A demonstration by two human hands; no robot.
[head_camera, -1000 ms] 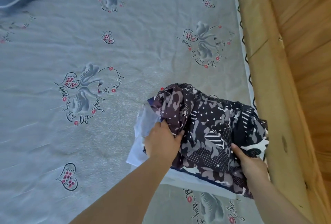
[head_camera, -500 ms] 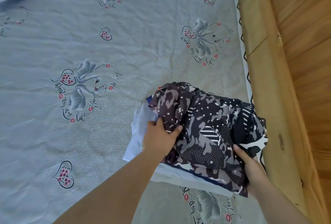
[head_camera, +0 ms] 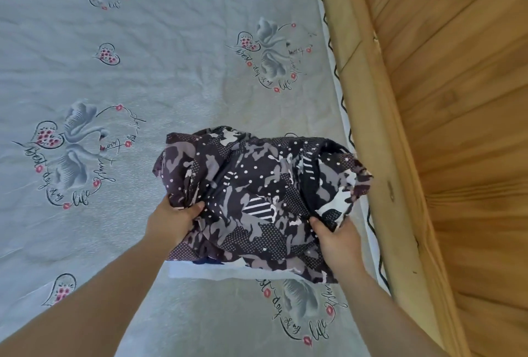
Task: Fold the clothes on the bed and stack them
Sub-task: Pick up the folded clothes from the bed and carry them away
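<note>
The patterned garment [head_camera: 257, 199] now covers far more of the stack than a second ago: the pale folded cloth [head_camera: 200, 272] that stuck out toward the middle of the bed shows only as a strip along the near side. The left hand [head_camera: 171, 222] has shifted from that pale cloth onto the garment's left edge, bunching it. The right hand [head_camera: 337, 239] looks to have moved inward from the wall-side edge, though its fingers are partly hidden.

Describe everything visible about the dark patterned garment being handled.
The dark patterned garment is thin, soft-looking fabric printed with grey camouflage shapes, white dots and stripes. It is bunched and wrinkled near the bed's wooden side, over a white cloth. The left hand and right hand grip its near edge.
</note>
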